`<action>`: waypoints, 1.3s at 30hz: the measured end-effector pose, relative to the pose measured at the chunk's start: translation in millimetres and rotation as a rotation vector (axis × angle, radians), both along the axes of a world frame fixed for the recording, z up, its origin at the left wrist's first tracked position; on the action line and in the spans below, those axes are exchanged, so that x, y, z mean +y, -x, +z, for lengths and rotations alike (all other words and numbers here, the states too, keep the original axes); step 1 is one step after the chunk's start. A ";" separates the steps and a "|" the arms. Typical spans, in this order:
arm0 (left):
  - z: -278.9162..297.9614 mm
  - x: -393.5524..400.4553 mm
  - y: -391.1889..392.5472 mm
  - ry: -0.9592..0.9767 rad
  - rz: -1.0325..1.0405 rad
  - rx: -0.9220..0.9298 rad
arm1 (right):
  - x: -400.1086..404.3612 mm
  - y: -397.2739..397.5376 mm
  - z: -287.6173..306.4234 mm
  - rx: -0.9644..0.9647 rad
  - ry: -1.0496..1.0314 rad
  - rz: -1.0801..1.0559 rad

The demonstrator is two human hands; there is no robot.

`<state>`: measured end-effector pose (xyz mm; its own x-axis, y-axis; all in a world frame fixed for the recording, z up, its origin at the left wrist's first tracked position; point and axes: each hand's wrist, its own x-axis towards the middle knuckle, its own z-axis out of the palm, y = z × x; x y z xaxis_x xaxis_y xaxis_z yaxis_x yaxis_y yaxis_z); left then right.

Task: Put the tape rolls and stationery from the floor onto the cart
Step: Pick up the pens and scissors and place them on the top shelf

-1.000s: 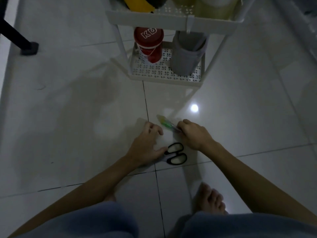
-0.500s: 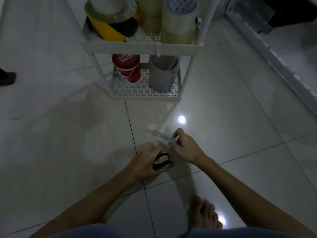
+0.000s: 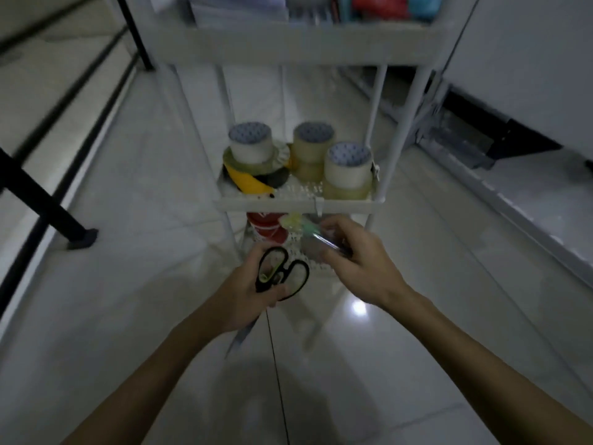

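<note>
My left hand (image 3: 247, 297) grips black-handled scissors (image 3: 282, 274), handles up and blades pointing down toward the floor. My right hand (image 3: 356, 261) holds a green and clear pen (image 3: 305, 229), its tip toward the cart. Both hands hover just in front of the white three-tier cart (image 3: 298, 205), below its middle shelf. On that shelf stand several tape rolls: clear ones (image 3: 348, 170), and a white roll (image 3: 250, 142) stacked on a yellow-and-black roll (image 3: 250, 183).
A red container (image 3: 266, 226) and a grey one sit on the bottom shelf behind my hands. The top tray (image 3: 288, 43) holds books and coloured items. A black table leg (image 3: 48, 203) stands at left. A low white ledge (image 3: 513, 194) runs along the right.
Both hands lifted off the floor with the scissors and pen and rose toward the cart. My view tilted upward, so the cart's middle and top shelves now show.
</note>
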<state>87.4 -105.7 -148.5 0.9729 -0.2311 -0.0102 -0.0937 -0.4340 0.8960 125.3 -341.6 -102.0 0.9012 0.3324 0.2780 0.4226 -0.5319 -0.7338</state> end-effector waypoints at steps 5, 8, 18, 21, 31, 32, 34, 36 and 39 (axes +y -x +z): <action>109.4 20.5 -21.2 0.112 0.107 -0.255 | 18.8 -18.3 102.4 -0.254 -0.076 0.027; 168.4 33.9 -31.1 0.147 0.122 -0.336 | 29.1 -30.4 155.3 -0.395 -0.061 -0.017; 258.8 73.5 -62.2 -0.068 0.150 -0.450 | 62.1 -101.4 265.8 -0.430 0.260 -0.026; 270.4 78.0 -68.4 -0.100 0.140 -0.441 | 79.1 -127.9 275.1 -0.309 0.395 0.093; 285.7 90.2 -78.9 -0.197 0.088 -0.416 | 112.4 -166.8 265.2 -0.309 0.461 0.074; 287.1 88.7 -79.5 -0.194 0.076 -0.420 | 113.8 -168.3 264.6 -0.332 0.478 0.079; 290.3 84.5 -79.5 -0.196 0.056 -0.441 | 115.9 -171.3 263.7 -0.388 0.535 0.091; 292.5 81.2 -80.4 -0.235 0.054 -0.465 | 114.8 -173.5 263.1 -0.407 0.542 0.108; 293.2 77.5 -82.8 -0.252 0.062 -0.478 | 106.9 -171.7 263.7 -0.386 0.496 0.125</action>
